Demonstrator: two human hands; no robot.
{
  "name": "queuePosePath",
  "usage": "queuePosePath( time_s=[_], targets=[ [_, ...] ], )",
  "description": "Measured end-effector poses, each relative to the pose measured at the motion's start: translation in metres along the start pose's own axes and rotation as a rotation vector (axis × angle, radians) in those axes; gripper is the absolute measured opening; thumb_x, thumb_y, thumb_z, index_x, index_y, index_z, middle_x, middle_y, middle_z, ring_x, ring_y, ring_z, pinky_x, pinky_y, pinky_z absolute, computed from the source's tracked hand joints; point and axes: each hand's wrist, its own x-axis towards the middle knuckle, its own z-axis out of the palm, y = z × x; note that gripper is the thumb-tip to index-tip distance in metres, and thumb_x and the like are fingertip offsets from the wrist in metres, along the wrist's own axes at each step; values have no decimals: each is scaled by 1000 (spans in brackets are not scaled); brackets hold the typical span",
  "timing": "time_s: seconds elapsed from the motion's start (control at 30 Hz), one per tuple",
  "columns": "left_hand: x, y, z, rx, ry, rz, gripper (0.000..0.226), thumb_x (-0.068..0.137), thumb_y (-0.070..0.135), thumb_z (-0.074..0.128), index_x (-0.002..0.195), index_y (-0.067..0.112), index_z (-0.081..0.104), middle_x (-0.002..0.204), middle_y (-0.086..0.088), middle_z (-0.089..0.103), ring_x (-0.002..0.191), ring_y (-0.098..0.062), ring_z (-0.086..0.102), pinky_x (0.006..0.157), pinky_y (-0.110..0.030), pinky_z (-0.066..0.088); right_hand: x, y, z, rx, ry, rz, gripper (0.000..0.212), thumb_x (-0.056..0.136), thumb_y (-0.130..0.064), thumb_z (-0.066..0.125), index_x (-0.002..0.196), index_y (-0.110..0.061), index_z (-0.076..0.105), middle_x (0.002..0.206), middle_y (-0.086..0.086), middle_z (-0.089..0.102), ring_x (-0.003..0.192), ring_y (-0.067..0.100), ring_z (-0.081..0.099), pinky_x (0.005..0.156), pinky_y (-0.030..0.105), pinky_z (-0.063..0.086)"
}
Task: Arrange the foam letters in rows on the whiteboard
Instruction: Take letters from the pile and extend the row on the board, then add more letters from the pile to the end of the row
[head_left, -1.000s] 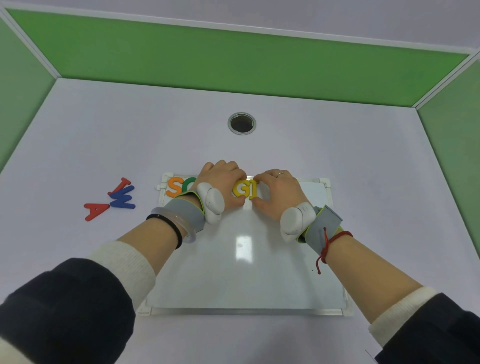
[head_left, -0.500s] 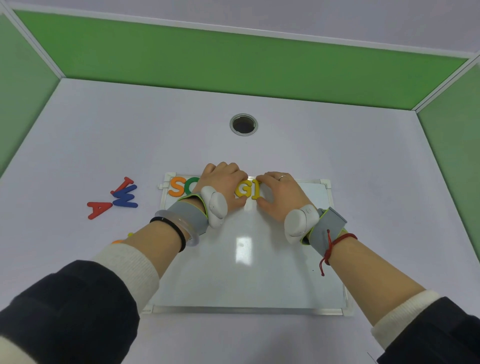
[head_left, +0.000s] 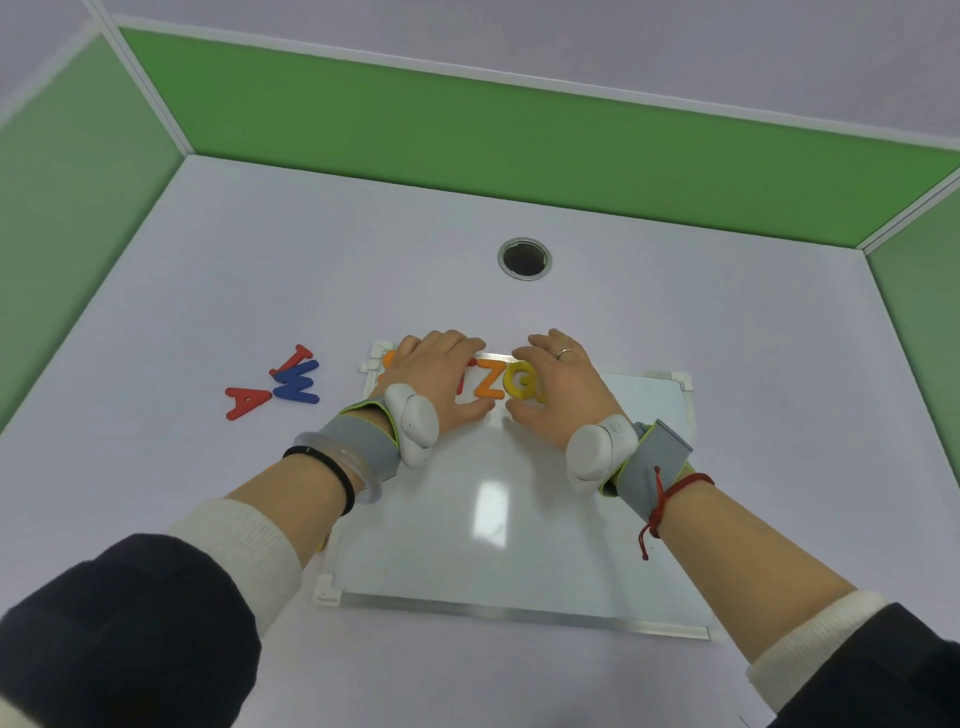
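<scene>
A whiteboard (head_left: 498, 525) lies flat on the table in front of me. A row of foam letters runs along its top edge: an orange Z (head_left: 488, 383) and a yellow G (head_left: 522, 385) show between my hands, and the others are covered. My left hand (head_left: 436, 374) lies palm down over the left part of the row, fingers spread. Palm down as well, my right hand (head_left: 558, 389) covers the right end, touching the yellow G. Neither hand lifts a letter. Left of the board lie a red A (head_left: 247, 401), a blue W (head_left: 297, 385) and a red letter (head_left: 291, 358).
A round metal-rimmed hole (head_left: 524, 258) sits in the table behind the board. Green partition walls (head_left: 467, 135) close in the back and both sides. A small yellow piece (head_left: 323, 543) peeks out beside my left forearm at the board's left edge.
My hands have slid apart along the row, uncovering the orange Z beside the yellow G. The view has shifted slightly.
</scene>
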Motion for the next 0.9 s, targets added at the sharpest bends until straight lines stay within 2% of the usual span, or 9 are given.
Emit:
queuePosePath(
  time_s=[0.27,0.43,0.57,0.73,0.9],
  targets=[
    [-26,-35,-10,4,-17,-82,55,85,47,53,132,21,39,133,-1,49,122,-23,45,104,-35,31,3,-34,22,-67,-7,-68,57,83,-30,63,134,-18,42,151,9,32,146,23,7,117,35,16],
    [-53,-61,-14,-16,12,-133,59,83,50,50,133,21,39,133,-1,49,124,-23,43,104,-36,28,7,-64,38,-114,-27,-116,58,82,-33,63,134,-14,43,150,8,33,145,24,9,118,36,14],
    [-77,-87,-14,-44,24,-224,51,88,38,50,134,20,39,133,0,50,126,-21,42,107,-36,27,8,-92,56,-109,-62,-165,56,82,-33,63,132,-15,45,151,7,32,145,25,9,118,37,13],
    [-91,-99,-20,-63,31,-222,44,89,23,45,133,19,41,135,0,49,128,-21,40,106,-34,25,8,-114,66,-164,-89,-190,52,84,-34,61,130,-14,48,151,9,30,145,25,9,118,36,12],
    [-115,-117,-25,-69,2,-234,46,85,17,47,131,20,43,135,1,48,125,-21,43,107,-32,25,4,-131,76,-188,-93,-183,52,84,-37,61,129,-16,48,152,7,31,145,25,9,118,37,12]
  ],
)
